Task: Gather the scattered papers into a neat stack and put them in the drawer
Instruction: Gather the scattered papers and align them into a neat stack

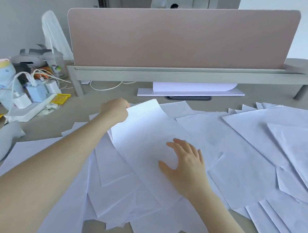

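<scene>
Several white paper sheets point(238, 139) lie scattered and overlapping across the grey desk point(63, 118). My left hand point(115, 110) reaches forward and grips the far left edge of the top sheet point(145, 132), whose far corner curls up off the pile. My right hand point(184, 161) lies flat with spread fingers on the same sheet, pressing it down near the middle. More sheets fan out under it toward the near edge and to the right. No drawer is in view.
A pink divider panel point(181, 37) on a grey rail stands across the back. At the left sit a white power strip point(33, 107) with chargers and cables, yellow packets point(61, 98), a plush toy point(2, 139) and a bottle point(56, 63). A white stand point(190, 93) lies under the rail.
</scene>
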`<state>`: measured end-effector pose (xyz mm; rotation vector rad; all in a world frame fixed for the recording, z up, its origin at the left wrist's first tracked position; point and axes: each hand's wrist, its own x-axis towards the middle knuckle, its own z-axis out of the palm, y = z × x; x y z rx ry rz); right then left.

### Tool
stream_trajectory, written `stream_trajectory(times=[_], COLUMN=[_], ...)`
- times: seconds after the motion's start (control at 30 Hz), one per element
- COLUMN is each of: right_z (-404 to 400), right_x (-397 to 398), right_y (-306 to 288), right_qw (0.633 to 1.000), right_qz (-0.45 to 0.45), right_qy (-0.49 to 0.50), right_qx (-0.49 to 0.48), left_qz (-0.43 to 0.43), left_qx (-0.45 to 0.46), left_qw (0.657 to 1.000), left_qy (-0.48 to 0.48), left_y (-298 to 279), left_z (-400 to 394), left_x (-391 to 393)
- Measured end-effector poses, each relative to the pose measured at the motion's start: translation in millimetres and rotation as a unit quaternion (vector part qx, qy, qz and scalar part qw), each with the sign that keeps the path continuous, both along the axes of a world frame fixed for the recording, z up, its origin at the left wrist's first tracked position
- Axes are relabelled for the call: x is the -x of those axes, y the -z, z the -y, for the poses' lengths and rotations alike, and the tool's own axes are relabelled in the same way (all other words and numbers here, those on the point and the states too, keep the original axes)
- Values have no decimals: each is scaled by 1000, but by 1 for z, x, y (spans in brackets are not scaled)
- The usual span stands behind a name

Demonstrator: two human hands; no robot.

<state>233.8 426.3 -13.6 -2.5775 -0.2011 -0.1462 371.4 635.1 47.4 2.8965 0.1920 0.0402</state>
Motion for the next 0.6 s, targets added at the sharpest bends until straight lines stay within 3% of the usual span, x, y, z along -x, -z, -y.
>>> stream_trajectory(times=[0.1, 0.23, 0.4, 0.53, 0.6], right_z=[5, 4, 13, 28, 34], right_x=[-3, -3, -5, -12, -16], right_y=[-3, -6, -2, 1, 1], right_qw=[999, 999, 997, 987, 983], right_qz=[16, 14, -48, -113, -122], right_qy=[30, 36, 35, 86, 115], right_qx=[-6, 1, 50, 76, 71], left_qz=[-21, -20, 11, 56, -15], left_qx=[167, 318, 405, 493, 557], left_qw=[985, 943, 909, 868, 825], left_qy=[42, 94, 100, -24, -94], left_y=[3, -4, -6, 7, 15], left_z=[23, 57, 100, 111, 113], left_x=[-1, 10, 9, 7, 14])
